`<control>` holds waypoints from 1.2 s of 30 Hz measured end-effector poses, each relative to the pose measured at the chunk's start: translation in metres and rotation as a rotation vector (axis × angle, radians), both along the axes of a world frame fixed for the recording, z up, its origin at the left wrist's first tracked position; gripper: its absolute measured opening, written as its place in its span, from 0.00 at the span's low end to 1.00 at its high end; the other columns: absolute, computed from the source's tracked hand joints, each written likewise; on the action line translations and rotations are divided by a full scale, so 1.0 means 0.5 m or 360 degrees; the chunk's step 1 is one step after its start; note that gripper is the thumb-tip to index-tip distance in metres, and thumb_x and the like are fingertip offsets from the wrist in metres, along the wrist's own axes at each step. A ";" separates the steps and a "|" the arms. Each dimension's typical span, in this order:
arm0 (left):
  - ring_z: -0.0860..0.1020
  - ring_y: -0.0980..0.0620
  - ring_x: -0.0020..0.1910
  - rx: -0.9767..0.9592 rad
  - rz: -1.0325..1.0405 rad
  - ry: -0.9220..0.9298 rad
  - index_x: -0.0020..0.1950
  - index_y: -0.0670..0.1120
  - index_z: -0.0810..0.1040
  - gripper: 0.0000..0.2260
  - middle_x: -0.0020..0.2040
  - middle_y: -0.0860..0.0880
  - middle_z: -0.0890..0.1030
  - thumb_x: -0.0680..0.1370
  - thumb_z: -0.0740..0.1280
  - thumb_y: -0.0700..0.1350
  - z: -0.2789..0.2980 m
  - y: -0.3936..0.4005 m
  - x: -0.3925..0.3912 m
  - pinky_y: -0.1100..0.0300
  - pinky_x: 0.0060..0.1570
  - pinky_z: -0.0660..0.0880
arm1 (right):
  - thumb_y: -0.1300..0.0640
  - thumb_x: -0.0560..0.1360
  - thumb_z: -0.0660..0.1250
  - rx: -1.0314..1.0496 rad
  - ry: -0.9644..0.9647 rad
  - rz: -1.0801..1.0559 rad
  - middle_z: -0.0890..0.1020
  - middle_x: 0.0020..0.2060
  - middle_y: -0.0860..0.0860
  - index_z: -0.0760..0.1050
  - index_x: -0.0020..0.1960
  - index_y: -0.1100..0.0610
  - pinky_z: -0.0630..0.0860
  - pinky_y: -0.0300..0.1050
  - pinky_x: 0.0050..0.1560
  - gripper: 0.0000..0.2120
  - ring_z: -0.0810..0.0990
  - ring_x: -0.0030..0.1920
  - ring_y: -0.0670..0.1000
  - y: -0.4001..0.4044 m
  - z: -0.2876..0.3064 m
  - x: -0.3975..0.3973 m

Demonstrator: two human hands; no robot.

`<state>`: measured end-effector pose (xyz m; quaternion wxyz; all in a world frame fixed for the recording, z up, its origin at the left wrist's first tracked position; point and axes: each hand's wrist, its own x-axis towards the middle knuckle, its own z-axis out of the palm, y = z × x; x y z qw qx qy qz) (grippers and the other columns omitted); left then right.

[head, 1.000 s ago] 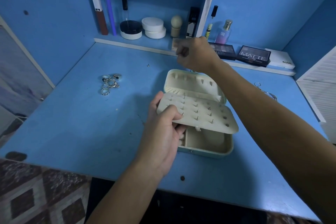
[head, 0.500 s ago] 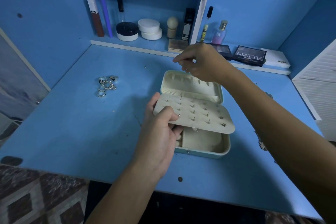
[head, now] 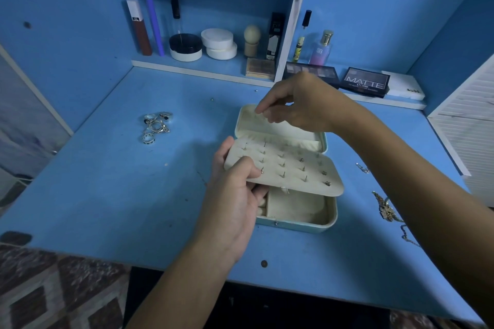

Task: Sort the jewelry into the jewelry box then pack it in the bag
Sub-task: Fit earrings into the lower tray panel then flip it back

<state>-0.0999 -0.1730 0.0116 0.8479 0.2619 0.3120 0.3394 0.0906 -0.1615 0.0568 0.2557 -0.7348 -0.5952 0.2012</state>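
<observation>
Cream jewelry box (head: 294, 211) sits open on the blue surface (head: 107, 195); my left hand (head: 235, 195) pinches its earring flap (head: 283, 165), my right hand (head: 299, 104) fingers curl above, maybe holding an earring to push in next

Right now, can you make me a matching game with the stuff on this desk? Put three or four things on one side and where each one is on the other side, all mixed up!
Things:
1. pile of rings
2. earring panel
3. MATTE palette
4. gold necklace

Places:
A. on the ledge at the back of the desk, right part
B. on the desk, left of the jewelry box
C. gripped by the left hand over the box
D. on the desk, right of the box

Pairs: 1-B, 2-C, 3-A, 4-D
</observation>
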 end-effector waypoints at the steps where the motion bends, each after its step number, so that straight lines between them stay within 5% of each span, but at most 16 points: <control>1: 0.82 0.53 0.49 0.0000 -0.0001 -0.0001 0.70 0.51 0.70 0.27 0.54 0.49 0.82 0.76 0.56 0.29 0.000 0.000 0.000 0.53 0.51 0.80 | 0.65 0.76 0.70 -0.0012 0.0012 0.0004 0.86 0.39 0.47 0.85 0.48 0.51 0.73 0.27 0.39 0.11 0.82 0.38 0.41 -0.002 0.002 -0.004; 5: 0.82 0.54 0.47 0.0014 -0.0003 -0.0004 0.70 0.51 0.70 0.27 0.54 0.49 0.82 0.76 0.56 0.29 -0.001 0.000 0.000 0.53 0.51 0.80 | 0.65 0.76 0.71 -0.0092 0.0020 0.0015 0.86 0.38 0.46 0.85 0.48 0.51 0.70 0.26 0.32 0.10 0.80 0.35 0.38 -0.007 0.012 -0.017; 8: 0.82 0.54 0.47 0.0020 -0.0007 0.0002 0.71 0.51 0.69 0.27 0.53 0.49 0.82 0.76 0.56 0.29 -0.001 0.000 0.000 0.53 0.52 0.80 | 0.62 0.75 0.72 -0.0137 -0.0049 0.0032 0.86 0.38 0.46 0.85 0.50 0.51 0.75 0.28 0.37 0.08 0.82 0.38 0.41 -0.011 0.015 -0.022; 27: 0.82 0.53 0.48 0.0021 -0.0002 -0.0007 0.70 0.51 0.70 0.26 0.48 0.50 0.83 0.76 0.56 0.29 -0.003 0.000 0.001 0.54 0.50 0.79 | 0.59 0.76 0.72 -0.0414 -0.0181 0.0129 0.85 0.35 0.43 0.84 0.47 0.48 0.70 0.26 0.33 0.07 0.77 0.29 0.36 -0.025 0.019 -0.033; 36: 0.82 0.54 0.49 0.0025 0.0000 0.0004 0.71 0.51 0.69 0.27 0.52 0.49 0.83 0.76 0.56 0.29 -0.005 0.001 0.002 0.54 0.52 0.79 | 0.58 0.76 0.72 -0.0413 -0.0251 0.0158 0.85 0.36 0.41 0.85 0.47 0.45 0.76 0.33 0.46 0.08 0.82 0.40 0.39 -0.023 0.019 -0.038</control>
